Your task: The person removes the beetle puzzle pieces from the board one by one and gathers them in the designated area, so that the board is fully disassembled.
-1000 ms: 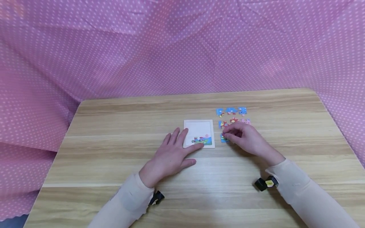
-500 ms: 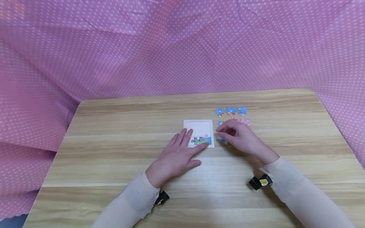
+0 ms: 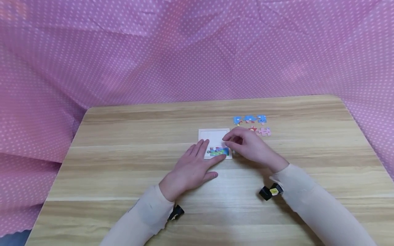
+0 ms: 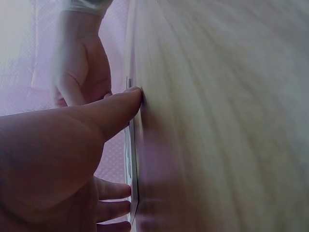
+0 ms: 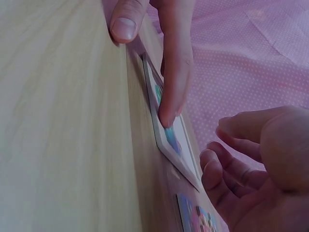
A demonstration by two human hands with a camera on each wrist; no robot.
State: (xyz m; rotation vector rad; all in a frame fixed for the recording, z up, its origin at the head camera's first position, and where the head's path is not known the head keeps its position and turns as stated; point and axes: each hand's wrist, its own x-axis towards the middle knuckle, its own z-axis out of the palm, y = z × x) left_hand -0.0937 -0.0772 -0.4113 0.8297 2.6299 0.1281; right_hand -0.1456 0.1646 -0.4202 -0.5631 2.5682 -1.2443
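A square white puzzle tray (image 3: pixel 212 134) lies flat on the table with joined puzzle pieces (image 3: pixel 218 151) along its lower right inside. My left hand (image 3: pixel 192 169) rests palm down, fingers spread over the tray's left side; its index finger (image 5: pixel 175 92) presses on the joined pieces near the front edge, thumb on the table. My right hand (image 3: pixel 250 147) hovers at the tray's right edge with thumb and fingers drawn together in a pinch. The puzzle piece between them is almost wholly hidden by the fingertips (image 5: pixel 223 126).
Loose puzzle pieces lie right of the tray: a back row with a blue piece (image 3: pixel 250 119), then a red piece (image 3: pixel 252 129) and a pink piece (image 3: pixel 265 131). My right hand may cover others. Pink dotted cloth (image 3: pixel 197 54) hangs behind the wooden table (image 3: pixel 129 136).
My right hand has moved left from the loose pieces to the tray's right edge, still pinching. My left hand has slid slightly right, its index finger now nearer the tray's lower right corner.
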